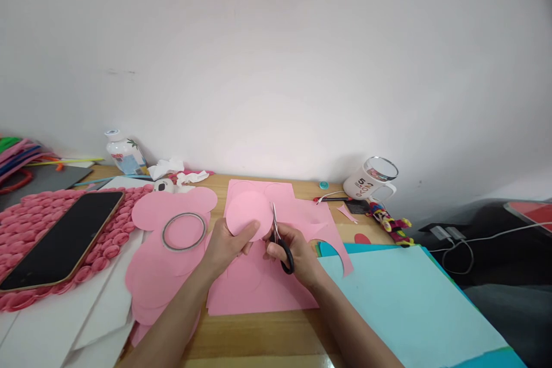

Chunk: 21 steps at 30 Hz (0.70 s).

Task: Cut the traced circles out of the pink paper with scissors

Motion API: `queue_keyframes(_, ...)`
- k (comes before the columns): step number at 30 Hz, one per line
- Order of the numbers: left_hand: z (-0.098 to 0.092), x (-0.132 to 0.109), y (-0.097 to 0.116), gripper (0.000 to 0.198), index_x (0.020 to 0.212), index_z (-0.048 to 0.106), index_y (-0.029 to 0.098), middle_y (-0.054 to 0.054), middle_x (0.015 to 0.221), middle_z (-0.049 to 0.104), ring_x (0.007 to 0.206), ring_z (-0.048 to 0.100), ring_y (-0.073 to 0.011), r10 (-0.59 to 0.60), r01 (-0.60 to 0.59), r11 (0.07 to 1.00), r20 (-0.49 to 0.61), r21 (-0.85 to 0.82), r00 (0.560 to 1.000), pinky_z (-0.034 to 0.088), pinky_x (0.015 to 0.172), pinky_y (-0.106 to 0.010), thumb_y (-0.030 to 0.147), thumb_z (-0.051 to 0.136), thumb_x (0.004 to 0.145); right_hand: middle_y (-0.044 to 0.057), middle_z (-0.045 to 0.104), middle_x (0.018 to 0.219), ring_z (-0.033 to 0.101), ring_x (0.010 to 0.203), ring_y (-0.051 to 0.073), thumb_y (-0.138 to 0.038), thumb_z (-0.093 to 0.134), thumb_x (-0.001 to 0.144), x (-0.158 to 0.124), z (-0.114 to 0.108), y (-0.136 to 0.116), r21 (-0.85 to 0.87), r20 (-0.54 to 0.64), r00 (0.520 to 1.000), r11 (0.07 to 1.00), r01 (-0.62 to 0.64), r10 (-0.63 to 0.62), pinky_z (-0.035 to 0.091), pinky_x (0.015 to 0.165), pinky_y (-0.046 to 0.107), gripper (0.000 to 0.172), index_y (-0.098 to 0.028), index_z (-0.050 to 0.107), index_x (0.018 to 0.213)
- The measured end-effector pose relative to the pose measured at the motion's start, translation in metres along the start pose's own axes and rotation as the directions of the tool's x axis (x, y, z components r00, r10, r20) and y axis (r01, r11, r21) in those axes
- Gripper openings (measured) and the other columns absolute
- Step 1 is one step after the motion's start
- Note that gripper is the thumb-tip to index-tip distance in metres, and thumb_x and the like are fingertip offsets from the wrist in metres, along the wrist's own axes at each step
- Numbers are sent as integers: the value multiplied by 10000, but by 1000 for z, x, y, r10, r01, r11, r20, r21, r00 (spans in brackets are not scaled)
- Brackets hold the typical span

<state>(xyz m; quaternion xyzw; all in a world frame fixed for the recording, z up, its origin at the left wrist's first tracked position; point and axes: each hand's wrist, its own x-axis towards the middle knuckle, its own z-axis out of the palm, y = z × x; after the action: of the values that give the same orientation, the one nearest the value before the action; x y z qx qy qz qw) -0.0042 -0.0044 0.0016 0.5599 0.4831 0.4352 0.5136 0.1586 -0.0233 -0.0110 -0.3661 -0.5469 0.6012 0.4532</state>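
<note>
My left hand (230, 244) pinches the lower edge of a pink paper circle (249, 211), thumb on top. Black-handled scissors (287, 256) are in my right hand (295, 250), its fingers wrapped about the handles. Their blades point up and away, right at the circle's right edge. Beneath both hands lie pink paper sheets (276, 293) with round outlines drawn on them. A curved pink offcut (340, 250) hangs to the right of my right hand. Several cut pink circles (155, 276) are piled left of my left forearm, with a ring-shaped tape roll (184, 232) on top.
At the left, a phone (64, 238) rests on a mat of pink paper rolls (38, 213). A white bottle (125, 152) and crumpled tissues (166, 168) stand by the wall. To the right are a lidded mug (366, 181), a small doll (390, 223) and light blue paper (401, 305).
</note>
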Motion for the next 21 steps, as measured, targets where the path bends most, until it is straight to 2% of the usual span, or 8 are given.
queue_keyframes(13, 1, -2, 7, 370, 459, 497, 148, 24, 347, 471, 315, 371, -64, -31, 30, 999, 27, 12, 999, 313, 360, -203, 367, 603, 738, -40, 510, 540, 480, 518, 106, -321, 672, 723, 0, 2, -1, -17, -4, 1000, 1000, 24, -24, 402, 517, 228, 183, -172, 568, 706)
queue_keyframes(21, 2, -2, 8, 334, 479, 516, 147, 29, 342, 476, 313, 372, -66, -35, 35, 999, 16, 2, 999, 313, 363, -204, 351, 618, 722, -61, 467, 481, 442, 459, 92, -336, 620, 758, 0, 2, 1, -13, 2, 1000, 1000, 28, -28, 434, 502, 232, 205, -178, 531, 661)
